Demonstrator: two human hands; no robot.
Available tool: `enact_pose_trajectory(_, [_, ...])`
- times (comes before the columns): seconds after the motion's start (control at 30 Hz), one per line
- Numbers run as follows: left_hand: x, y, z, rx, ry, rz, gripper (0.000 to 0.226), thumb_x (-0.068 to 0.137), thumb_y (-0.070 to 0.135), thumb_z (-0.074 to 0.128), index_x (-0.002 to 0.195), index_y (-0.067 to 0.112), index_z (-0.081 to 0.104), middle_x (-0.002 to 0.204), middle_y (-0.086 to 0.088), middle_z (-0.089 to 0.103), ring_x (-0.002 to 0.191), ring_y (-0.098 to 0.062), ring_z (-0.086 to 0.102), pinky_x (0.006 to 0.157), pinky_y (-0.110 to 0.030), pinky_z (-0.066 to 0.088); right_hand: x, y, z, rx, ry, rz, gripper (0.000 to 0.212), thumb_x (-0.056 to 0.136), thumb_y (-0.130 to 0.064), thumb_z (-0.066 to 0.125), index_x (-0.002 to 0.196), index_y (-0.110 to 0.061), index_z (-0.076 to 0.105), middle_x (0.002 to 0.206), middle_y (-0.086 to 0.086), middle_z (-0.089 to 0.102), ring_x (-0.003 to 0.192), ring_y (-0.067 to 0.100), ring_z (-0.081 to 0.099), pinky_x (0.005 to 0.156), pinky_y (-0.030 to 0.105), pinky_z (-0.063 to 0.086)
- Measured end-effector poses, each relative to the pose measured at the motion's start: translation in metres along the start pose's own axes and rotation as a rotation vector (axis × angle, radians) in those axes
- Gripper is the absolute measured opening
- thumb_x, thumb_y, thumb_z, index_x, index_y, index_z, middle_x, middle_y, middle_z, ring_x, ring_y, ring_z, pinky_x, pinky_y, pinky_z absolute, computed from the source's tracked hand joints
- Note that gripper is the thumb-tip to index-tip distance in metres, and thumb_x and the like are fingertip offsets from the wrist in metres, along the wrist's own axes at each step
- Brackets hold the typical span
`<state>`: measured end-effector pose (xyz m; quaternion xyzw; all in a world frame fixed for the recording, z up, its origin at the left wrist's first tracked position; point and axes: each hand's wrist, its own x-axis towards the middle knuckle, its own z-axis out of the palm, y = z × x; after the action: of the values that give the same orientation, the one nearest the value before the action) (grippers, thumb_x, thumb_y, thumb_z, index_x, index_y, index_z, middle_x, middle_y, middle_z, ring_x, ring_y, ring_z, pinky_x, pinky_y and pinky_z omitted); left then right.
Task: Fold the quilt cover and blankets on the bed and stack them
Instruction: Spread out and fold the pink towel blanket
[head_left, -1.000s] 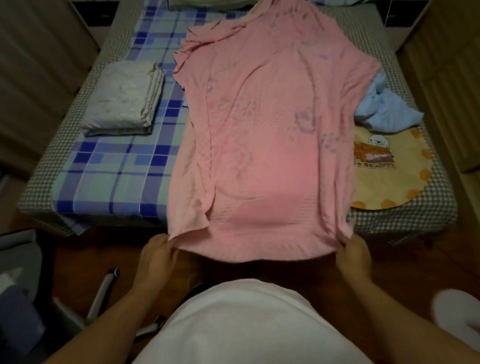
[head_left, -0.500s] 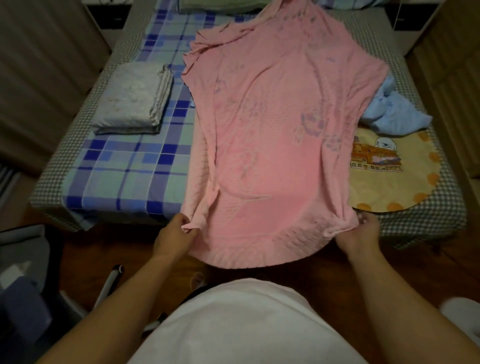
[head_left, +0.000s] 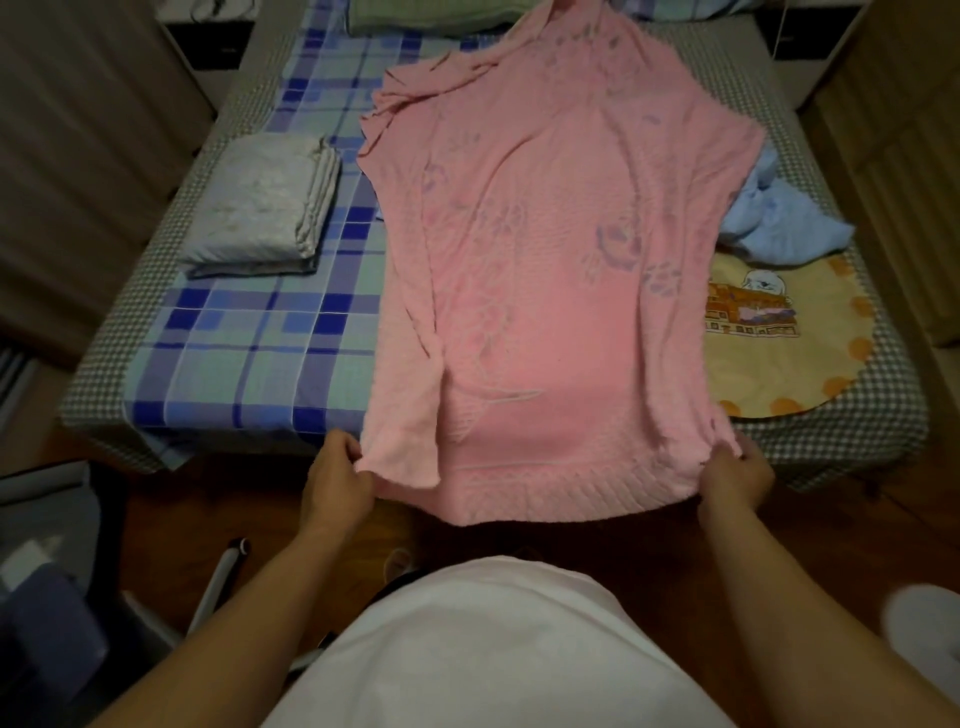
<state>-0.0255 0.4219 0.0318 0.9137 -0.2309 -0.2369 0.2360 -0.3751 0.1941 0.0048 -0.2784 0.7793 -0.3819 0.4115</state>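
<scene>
A person stands at the foot edge of the bed (head_left: 104, 410), left hand (head_left: 335, 480) and right hand (head_left: 735, 480) each curled round a near corner of the pink blanket (head_left: 545, 270), apparently pulling it flat for folding. A folded grey quilt cover (head_left: 260, 208) lies toward the bed's left edge, a crumpled blue blanket (head_left: 779, 228) near its right edge. Wooden floor (head_left: 171, 530) below.

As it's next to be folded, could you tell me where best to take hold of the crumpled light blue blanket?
Probably the loose flap of the light blue blanket nearest the bed's right edge, coming from that side: its left part lies tucked under the pink blanket.
</scene>
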Motion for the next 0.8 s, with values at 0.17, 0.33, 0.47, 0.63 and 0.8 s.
enact_pose_trajectory(0.17, [0.007, -0.013, 0.010, 0.235, -0.046, 0.020, 0.019, 0.099, 0.050, 0.045, 0.109, 0.035, 0.052, 0.105, 0.004, 0.058, 0.080, -0.011, 0.055, 0.058, -0.026, 0.040, -0.014, -0.007, 0.007, -0.024, 0.013, -0.171, 0.028, 0.099, -0.020, 0.055, 0.123, -0.013, 0.069, 0.124, 0.008, 0.067, 0.116, 0.024, 0.060, 0.093, 0.025, 0.044])
enact_pose_trajectory(0.33, [0.014, -0.002, -0.004, 0.423, -0.074, 0.055, 0.037, 0.102, 0.037, 0.039, 0.138, 0.033, 0.046, 0.127, -0.003, 0.054, 0.108, -0.024, 0.058, 0.084, -0.040, 0.054, -0.009, -0.015, 0.017, 0.273, -0.110, 0.018, 0.071, 0.085, 0.013, 0.052, 0.144, -0.024, 0.048, 0.137, 0.001, 0.054, 0.117, 0.015, 0.057, 0.100, 0.030, 0.047])
enact_pose_trajectory(0.47, [0.017, 0.007, -0.005, 0.497, -0.049, 0.120, 0.039, 0.101, 0.042, 0.042, 0.138, 0.029, 0.045, 0.124, -0.004, 0.058, 0.106, -0.023, 0.062, 0.081, -0.039, 0.052, -0.004, -0.012, 0.019, 0.379, -0.150, 0.120, 0.048, 0.086, 0.003, 0.057, 0.124, -0.024, 0.066, 0.118, 0.005, 0.068, 0.106, 0.023, 0.067, 0.089, 0.037, 0.058])
enact_pose_trajectory(0.63, [0.010, 0.004, 0.001, 0.449, -0.069, 0.115, 0.032, 0.096, 0.040, 0.057, 0.125, 0.033, 0.044, 0.116, 0.002, 0.062, 0.099, -0.019, 0.065, 0.072, -0.034, 0.050, -0.010, -0.017, 0.018, 0.416, -0.119, 0.128, 0.006, 0.094, -0.019, 0.066, 0.098, -0.020, 0.069, 0.083, -0.005, 0.066, 0.073, 0.006, 0.064, 0.056, 0.014, 0.049])
enact_pose_trajectory(0.8, [0.005, 0.001, 0.000, 0.433, -0.040, 0.126, 0.017, 0.100, 0.044, 0.047, 0.114, 0.036, 0.042, 0.103, 0.003, 0.060, 0.092, -0.022, 0.065, 0.072, -0.038, 0.055, -0.004, -0.025, 0.016, 0.594, -0.206, 0.260, 0.061, 0.088, 0.000, 0.066, 0.140, -0.027, 0.049, 0.123, 0.001, 0.065, 0.105, 0.020, 0.065, 0.060, 0.024, 0.055])
